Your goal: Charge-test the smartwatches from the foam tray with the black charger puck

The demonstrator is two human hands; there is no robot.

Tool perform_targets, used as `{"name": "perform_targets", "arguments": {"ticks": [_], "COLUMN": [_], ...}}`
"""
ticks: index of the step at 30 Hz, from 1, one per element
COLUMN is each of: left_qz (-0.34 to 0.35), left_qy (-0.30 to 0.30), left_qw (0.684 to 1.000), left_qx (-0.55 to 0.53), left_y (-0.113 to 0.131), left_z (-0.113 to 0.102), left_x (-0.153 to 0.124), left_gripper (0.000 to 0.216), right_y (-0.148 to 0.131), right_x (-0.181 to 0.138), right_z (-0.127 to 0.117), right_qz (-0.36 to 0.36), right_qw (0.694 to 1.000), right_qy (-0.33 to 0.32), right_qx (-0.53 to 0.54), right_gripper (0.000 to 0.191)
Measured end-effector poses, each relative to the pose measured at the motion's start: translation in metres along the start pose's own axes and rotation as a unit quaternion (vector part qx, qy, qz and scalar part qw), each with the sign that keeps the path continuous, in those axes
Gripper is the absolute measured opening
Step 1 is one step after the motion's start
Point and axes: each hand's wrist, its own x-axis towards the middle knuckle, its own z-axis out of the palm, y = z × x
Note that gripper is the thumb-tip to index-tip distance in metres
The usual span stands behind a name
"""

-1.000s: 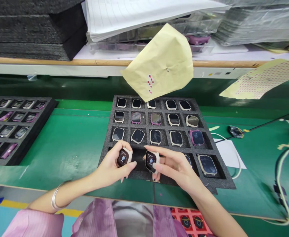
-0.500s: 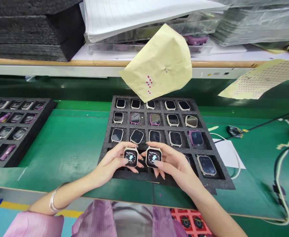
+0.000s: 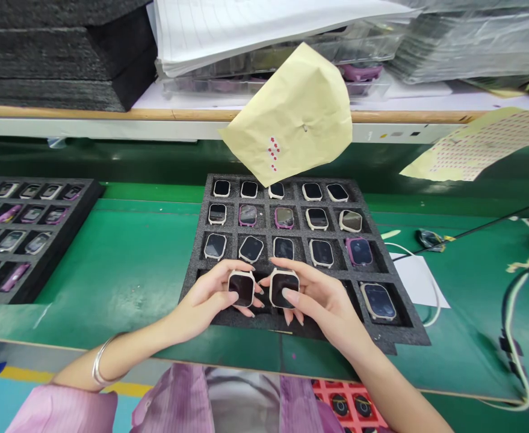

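My left hand (image 3: 213,294) grips a pale-framed smartwatch (image 3: 242,287), with the thumb at the lower left of its screen. A second pale-framed smartwatch (image 3: 283,287) is gripped in my right hand (image 3: 318,297), thumb on the glass. Both screens are dark and face up, side by side just over the near row of a black foam tray (image 3: 192,264). Other watches lie in the tray's pockets, mostly pale-framed, a few purple, such as the purple watch (image 3: 359,251) at the right. My hands hide part of the near row.
Another foam tray (image 3: 61,240) of watch cases lies at the left of the green bench (image 3: 124,258). A yellow paper (image 3: 300,120) hangs from the shelf edge over the tray's far side. White paper (image 3: 420,282) and cables (image 3: 510,325) lie to the right. A red tray (image 3: 352,403) shows below the bench edge.
Both held watch screens showed a lit dial with a bright blue-white figure and are now dark. The hands have hardly moved.
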Motion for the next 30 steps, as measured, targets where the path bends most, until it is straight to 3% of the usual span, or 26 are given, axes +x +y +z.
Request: {"name": "perform_targets", "arguments": {"ticks": [5,10,15,30], "left_qz": [0.016,0.030,0.002,0.015], "left_qy": [0.021,0.068,0.065,0.056], "left_qw": [0.997,0.985,0.980,0.986], "left_qx": [0.074,0.156,0.188,0.155], "left_y": [0.0031,0.0031,0.0029,-0.0003], "left_z": [0.0055,0.0052,0.0024,0.0039], "left_x": [0.0010,0.0015,-0.0011,-0.0023], "left_gripper": [0.039,0.026,0.020,0.021], "right_y": [-0.0034,-0.0062,-0.0059,-0.0047], "right_x": [-0.0003,-0.0020,-0.0009,-0.0015], "right_z": [0.0007,0.0012,0.0002,0.0018], "right_qz": [0.004,0.005,-0.004,0.003], "right_qw": [0.999,0.997,0.997,0.996], "right_qy": [-0.033,-0.046,-0.065,-0.073], "right_qx": [0.035,0.065,0.028,0.059], "right_gripper": [0.043,0.040,0.032,0.041]}}
